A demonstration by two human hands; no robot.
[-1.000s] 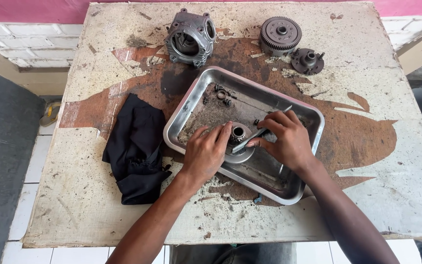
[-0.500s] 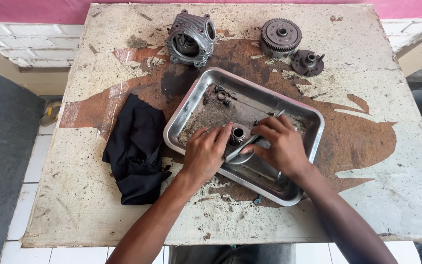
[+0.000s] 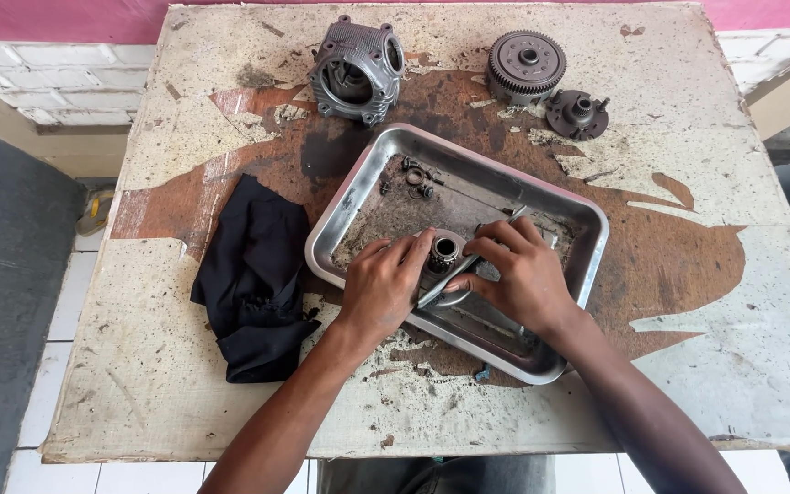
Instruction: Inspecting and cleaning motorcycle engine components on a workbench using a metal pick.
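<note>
The small round metal part (image 3: 443,251) in the middle of the steel tray (image 3: 587,265) looks heavy for its size, rigid and probably oily (so slippery), best gripped around its rim rather than its bore. The left hand (image 3: 381,288) presses curled fingers (image 3: 413,252) against its 9 o'clock side, while the right hand (image 3: 523,274) at 3 o'clock pinches a thin metal tool (image 3: 486,242) against it. Loose springs (image 3: 416,174) lie at 12 o'clock in the tray, a black rag (image 3: 253,274) at 9 o'clock on the worktop (image 3: 733,366).

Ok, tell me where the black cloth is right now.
In the head view the black cloth lies crumpled on the worn table, just left of the metal tray and beside the left hand.
</note>
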